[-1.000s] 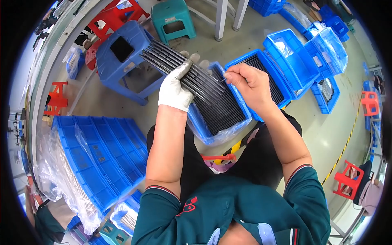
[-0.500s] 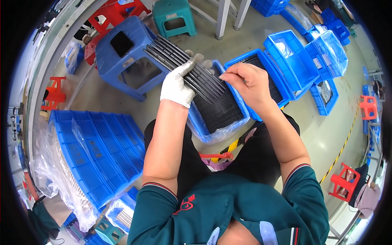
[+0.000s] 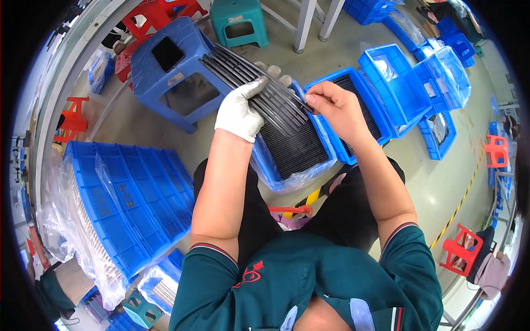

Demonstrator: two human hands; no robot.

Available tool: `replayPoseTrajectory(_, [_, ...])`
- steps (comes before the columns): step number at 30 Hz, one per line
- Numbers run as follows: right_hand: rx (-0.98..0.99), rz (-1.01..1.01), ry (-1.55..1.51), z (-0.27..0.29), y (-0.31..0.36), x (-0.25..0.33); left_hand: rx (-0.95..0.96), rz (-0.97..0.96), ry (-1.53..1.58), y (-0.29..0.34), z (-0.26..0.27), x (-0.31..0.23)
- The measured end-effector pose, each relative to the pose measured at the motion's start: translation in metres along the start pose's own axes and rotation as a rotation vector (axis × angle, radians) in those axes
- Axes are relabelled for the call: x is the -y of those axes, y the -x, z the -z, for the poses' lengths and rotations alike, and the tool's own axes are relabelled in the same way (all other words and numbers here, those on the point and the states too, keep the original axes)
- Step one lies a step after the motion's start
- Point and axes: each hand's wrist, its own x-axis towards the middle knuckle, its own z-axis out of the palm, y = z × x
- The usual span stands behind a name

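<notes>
My left hand [image 3: 238, 115], in a white glove, is closed round a fanned bundle of thin dark rods [image 3: 276, 105]. The rods slant from upper left to lower right, above a blue crate [image 3: 328, 135] lined with clear plastic. Rows of similar dark rods [image 3: 298, 154] fill that crate. My right hand [image 3: 341, 110] is bare, with thumb and forefinger pinched at the right end of the bundle, on the tip of one rod; the fingers partly hide the grip.
A second blue crate [image 3: 385, 132] of dark rods stands to the right, with stacked blue crates [image 3: 406, 88] beyond. At left are a blue stool [image 3: 190, 44] and a tall stack of blue crates [image 3: 127, 204]. A green stool [image 3: 240, 19] stands at the back.
My right hand's fingertips have shifted slightly to the right, along with the rod ends. My left hand keeps its hold on the bundle, almost in the same place.
</notes>
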Motion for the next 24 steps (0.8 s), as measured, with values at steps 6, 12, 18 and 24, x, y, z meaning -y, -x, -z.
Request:
replayPoseTrajectory(6, [0.003, -0.039, -0.214, -0.0016, -0.0042, -0.0119, -0.003, -0.057, -0.065, 0.0001, -0.0009, 0.0019])
replayPoseTrajectory(12, [-0.02, -0.062, -0.244, -0.0031, -0.005, -0.01, 0.018, -0.078, -0.005, -0.0045, 0.0064, 0.0032])
replayPoseTrajectory(18, [-0.086, -0.041, -0.264, -0.0043, -0.0065, -0.0084, -0.05, -0.089, -0.059, -0.0035, 0.0025, 0.0054])
replayPoseTrajectory(24, [-0.245, 0.013, -0.249, -0.0011, -0.0091, -0.0111, -0.094, -0.073, -0.105, -0.0039, 0.0019, 0.0051])
